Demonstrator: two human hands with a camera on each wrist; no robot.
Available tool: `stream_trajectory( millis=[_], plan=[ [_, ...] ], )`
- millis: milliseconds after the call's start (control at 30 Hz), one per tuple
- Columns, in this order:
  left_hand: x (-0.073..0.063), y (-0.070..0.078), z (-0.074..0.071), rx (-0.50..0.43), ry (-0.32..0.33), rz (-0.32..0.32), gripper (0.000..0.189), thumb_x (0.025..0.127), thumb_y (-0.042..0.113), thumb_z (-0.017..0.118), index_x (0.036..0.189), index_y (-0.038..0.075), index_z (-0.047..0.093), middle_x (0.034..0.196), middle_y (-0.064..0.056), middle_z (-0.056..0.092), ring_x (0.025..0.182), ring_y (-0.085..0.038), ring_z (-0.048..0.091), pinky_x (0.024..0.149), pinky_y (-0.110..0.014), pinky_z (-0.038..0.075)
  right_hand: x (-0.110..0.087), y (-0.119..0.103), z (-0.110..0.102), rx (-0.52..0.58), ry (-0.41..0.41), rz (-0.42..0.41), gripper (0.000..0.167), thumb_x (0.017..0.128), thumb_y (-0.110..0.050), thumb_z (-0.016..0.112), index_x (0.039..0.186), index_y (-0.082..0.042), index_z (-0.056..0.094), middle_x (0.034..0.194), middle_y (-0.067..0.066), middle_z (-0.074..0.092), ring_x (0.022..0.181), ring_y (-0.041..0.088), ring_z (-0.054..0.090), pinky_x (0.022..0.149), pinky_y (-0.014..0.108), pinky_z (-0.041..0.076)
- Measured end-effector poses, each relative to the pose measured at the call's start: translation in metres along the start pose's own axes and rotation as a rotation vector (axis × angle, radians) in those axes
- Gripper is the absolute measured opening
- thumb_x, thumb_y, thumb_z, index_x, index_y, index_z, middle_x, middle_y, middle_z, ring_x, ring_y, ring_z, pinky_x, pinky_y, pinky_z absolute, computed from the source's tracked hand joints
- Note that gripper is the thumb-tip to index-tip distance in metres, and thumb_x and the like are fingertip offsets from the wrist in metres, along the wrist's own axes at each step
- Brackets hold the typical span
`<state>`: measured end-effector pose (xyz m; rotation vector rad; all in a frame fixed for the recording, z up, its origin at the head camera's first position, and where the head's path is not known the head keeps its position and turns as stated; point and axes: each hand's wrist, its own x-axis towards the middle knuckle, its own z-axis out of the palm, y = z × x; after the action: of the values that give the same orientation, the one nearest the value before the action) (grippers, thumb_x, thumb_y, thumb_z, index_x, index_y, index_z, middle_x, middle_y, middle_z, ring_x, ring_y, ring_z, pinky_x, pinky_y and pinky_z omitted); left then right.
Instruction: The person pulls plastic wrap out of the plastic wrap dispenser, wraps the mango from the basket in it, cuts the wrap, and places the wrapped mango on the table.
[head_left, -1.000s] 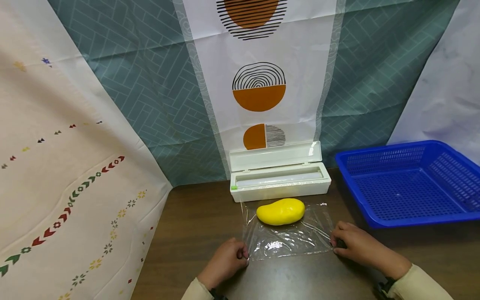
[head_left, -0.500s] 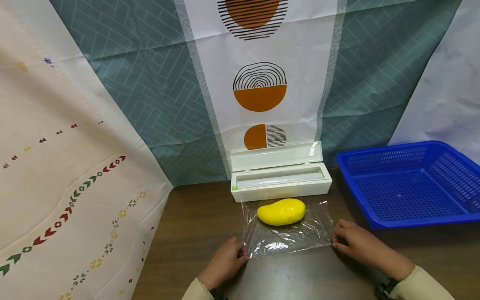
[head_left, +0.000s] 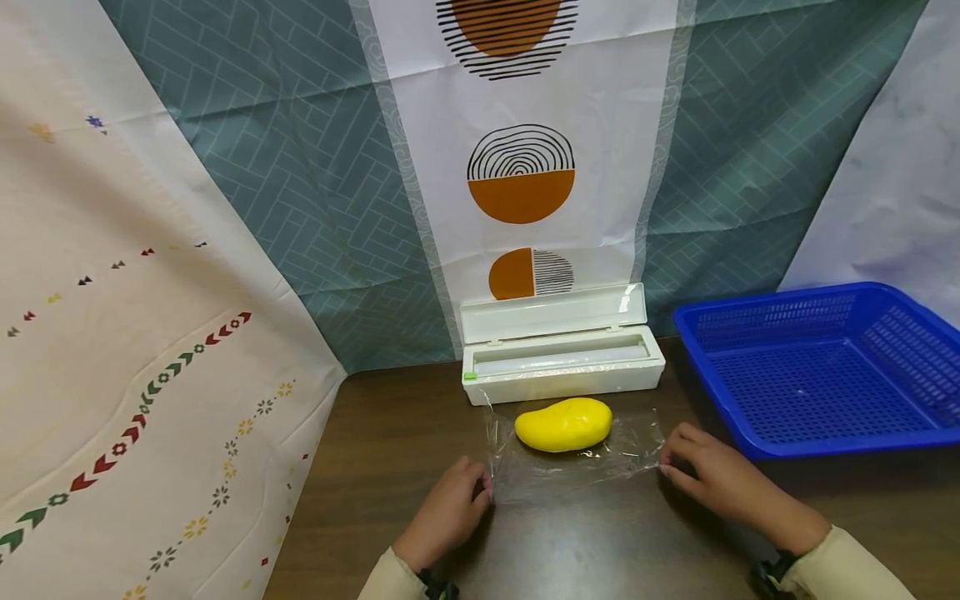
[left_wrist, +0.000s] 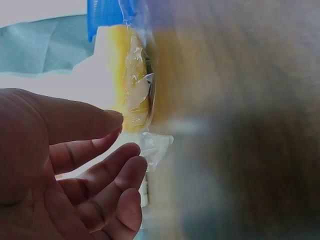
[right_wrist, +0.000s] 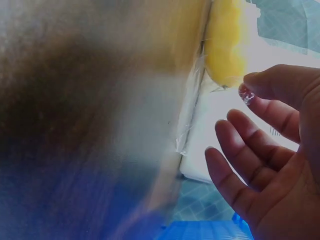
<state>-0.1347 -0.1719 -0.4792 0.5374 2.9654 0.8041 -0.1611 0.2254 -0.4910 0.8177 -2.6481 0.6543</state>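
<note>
A yellow mango [head_left: 564, 425] lies on a sheet of clear cling film [head_left: 534, 477] spread over the table. My left hand [head_left: 448, 510] pinches the near left corner of the film between thumb and forefinger. The near right corner is pinched by my right hand [head_left: 708, 471]; in the right wrist view a crumpled bit of film shows at the fingertips [right_wrist: 246, 94]. The other fingers of both hands curl loosely. Film overlaps the mango [left_wrist: 122, 75] in the left wrist view.
Behind the mango stands a white cling film box [head_left: 562, 385], its lid [head_left: 551, 310] raised and a roll [head_left: 558, 361] inside. A blue plastic basket [head_left: 731, 417] sits to the right. Patterned cloths [head_left: 337, 233] hang at the back and left of the brown table [head_left: 390, 450].
Both hands have moved slightly forward, toward the mango, with the film's near edge. The film's near part looks lifted and less flat. Mango, box and basket stay in place.
</note>
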Motion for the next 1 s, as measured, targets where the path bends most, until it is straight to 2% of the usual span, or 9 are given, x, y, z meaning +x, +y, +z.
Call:
stream_trajectory(
  millis=[233,400,600,800,1000],
  plan=[
    [0.008,0.003,-0.007,-0.034,0.001,-0.059,0.011,0.096,0.011,0.064,0.087,0.015,0.058,0.091,0.004,0.051,0.084,-0.008,0.050,0.075,-0.027,0.047,0.006,-0.001,-0.003,-0.039,-0.002,0.059,0.027,0.084,-0.014,0.080,0.087,-0.031,0.059,0.100,-0.013,0.051,0.087,-0.001,0.053,0.071,0.028,0.053],
    [0.012,0.006,-0.013,-0.042,0.028,-0.094,0.011,0.096,0.011,0.064,0.088,0.015,0.057,0.091,0.003,0.052,0.085,-0.009,0.051,0.075,-0.028,0.047,0.010,-0.001,-0.003,-0.061,0.034,0.052,0.028,0.083,-0.013,0.081,0.087,-0.029,0.057,0.101,-0.012,0.053,0.090,0.003,0.056,0.073,0.030,0.054],
    [0.016,0.008,-0.017,-0.057,0.063,-0.113,0.010,0.099,0.011,0.062,0.090,0.015,0.057,0.094,0.002,0.051,0.084,-0.010,0.051,0.074,-0.026,0.047,0.016,-0.005,-0.005,-0.048,0.043,0.103,0.023,0.085,-0.013,0.078,0.089,-0.025,0.060,0.100,-0.010,0.054,0.087,0.003,0.056,0.072,0.029,0.054],
    [0.020,0.011,-0.017,-0.081,0.131,-0.137,0.009,0.100,0.011,0.060,0.093,0.014,0.055,0.099,-0.002,0.050,0.086,-0.012,0.051,0.073,-0.025,0.046,0.021,-0.007,-0.006,-0.036,0.061,0.162,0.015,0.088,-0.012,0.075,0.091,-0.022,0.063,0.099,-0.007,0.055,0.086,0.007,0.058,0.072,0.031,0.054],
    [0.024,0.012,-0.018,-0.107,0.210,-0.151,0.008,0.100,0.012,0.060,0.094,0.013,0.056,0.100,-0.003,0.050,0.087,-0.014,0.053,0.073,-0.026,0.045,0.024,-0.005,-0.007,-0.030,0.127,0.150,0.016,0.087,-0.010,0.076,0.089,-0.020,0.063,0.097,-0.007,0.056,0.086,0.010,0.062,0.071,0.034,0.055]
  ],
)
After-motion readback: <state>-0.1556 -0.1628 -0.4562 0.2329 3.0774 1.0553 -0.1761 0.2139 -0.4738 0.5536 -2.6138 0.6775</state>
